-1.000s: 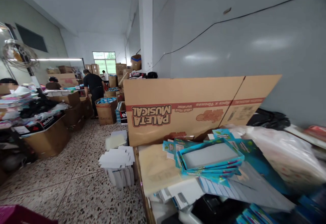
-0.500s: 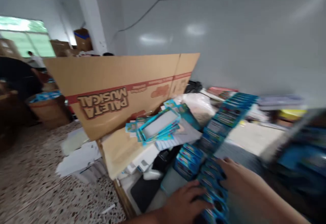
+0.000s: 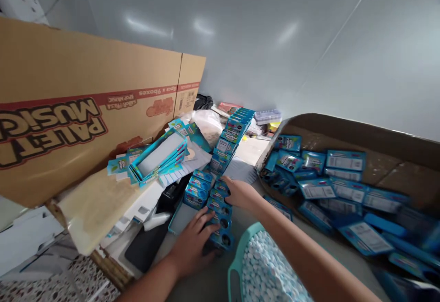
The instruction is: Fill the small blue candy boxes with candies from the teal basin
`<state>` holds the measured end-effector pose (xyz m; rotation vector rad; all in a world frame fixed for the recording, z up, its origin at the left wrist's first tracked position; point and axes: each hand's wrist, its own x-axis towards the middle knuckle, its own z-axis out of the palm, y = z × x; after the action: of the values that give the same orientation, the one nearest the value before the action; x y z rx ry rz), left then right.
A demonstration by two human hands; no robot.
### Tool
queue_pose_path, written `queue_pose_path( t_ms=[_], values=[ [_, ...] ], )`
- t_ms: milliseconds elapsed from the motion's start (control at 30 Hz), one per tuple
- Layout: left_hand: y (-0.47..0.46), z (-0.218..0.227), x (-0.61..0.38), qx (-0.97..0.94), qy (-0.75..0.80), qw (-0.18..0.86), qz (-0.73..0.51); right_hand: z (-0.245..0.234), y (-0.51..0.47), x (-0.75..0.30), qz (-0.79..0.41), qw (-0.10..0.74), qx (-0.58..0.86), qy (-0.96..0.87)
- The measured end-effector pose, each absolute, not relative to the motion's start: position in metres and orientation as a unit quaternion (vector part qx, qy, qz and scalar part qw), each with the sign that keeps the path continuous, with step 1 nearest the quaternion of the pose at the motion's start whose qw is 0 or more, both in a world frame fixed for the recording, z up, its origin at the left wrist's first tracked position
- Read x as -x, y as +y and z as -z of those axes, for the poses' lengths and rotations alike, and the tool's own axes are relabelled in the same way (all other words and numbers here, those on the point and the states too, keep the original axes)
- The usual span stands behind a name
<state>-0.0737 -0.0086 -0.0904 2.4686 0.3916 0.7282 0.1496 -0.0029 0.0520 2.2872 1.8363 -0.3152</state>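
Note:
A row of small blue candy boxes (image 3: 220, 206) with dark round openings lies on the worktable between my hands. My left hand (image 3: 193, 240) curls its fingers over the row's near left side; its thumb is by the near end. My right hand (image 3: 240, 195) grips the row's far right side, with some fingertips hidden. To the left, an open blue tray (image 3: 179, 219) holds several similar boxes (image 3: 197, 188) at its far end. Behind the row rises a leaning stack of blue boxes (image 3: 231, 138) marked "CARAMELO".
A turquoise basket (image 3: 237, 261) of pale candies (image 3: 266, 267) stands under my right forearm. At right, a large carton (image 3: 409, 164) holds many blue packs. Nested blue trays (image 3: 160, 155), a black phone-like slab (image 3: 146, 248) and a tall cardboard panel (image 3: 137, 68) are at left.
The view has swung right and down, bringing the candy basket and the carton of blue packs into sight. Both hands stay at the row of boxes.

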Motion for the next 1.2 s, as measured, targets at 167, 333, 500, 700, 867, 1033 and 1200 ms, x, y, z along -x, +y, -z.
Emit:
queue_pose_path(
  t_ms=[167, 333, 500, 700, 867, 1033, 1200],
  values=[
    [-0.009, 0.091, 0.074, -0.914, 0.145, 0.249, -0.285, -0.047, -0.005, -0.16, 0.106, 0.068, -0.765, 0.632],
    [-0.008, 0.088, 0.075, -0.914, 0.134, 0.238, -0.302, -0.044, -0.007, -0.169, 0.11, 0.047, -0.759, 0.64],
    [-0.007, 0.089, 0.076, -0.914, 0.13, 0.236, -0.305, -0.058, -0.016, -0.179, 0.101, 0.029, -0.766, 0.634],
    [-0.008, 0.089, 0.078, -0.913, 0.118, 0.234, -0.313, -0.078, -0.017, -0.206, 0.073, 0.011, -0.804, 0.59],
    [-0.008, 0.086, 0.078, -0.913, 0.116, 0.225, -0.319, -0.087, -0.015, -0.219, 0.065, 0.016, -0.815, 0.576],
    [-0.007, 0.087, 0.079, -0.916, 0.115, 0.229, -0.31, -0.087, -0.023, -0.226, 0.052, 0.023, -0.811, 0.582],
    [-0.006, 0.089, 0.08, -0.915, 0.108, 0.232, -0.312, -0.079, -0.028, -0.247, 0.036, 0.016, -0.814, 0.579]
  ],
)
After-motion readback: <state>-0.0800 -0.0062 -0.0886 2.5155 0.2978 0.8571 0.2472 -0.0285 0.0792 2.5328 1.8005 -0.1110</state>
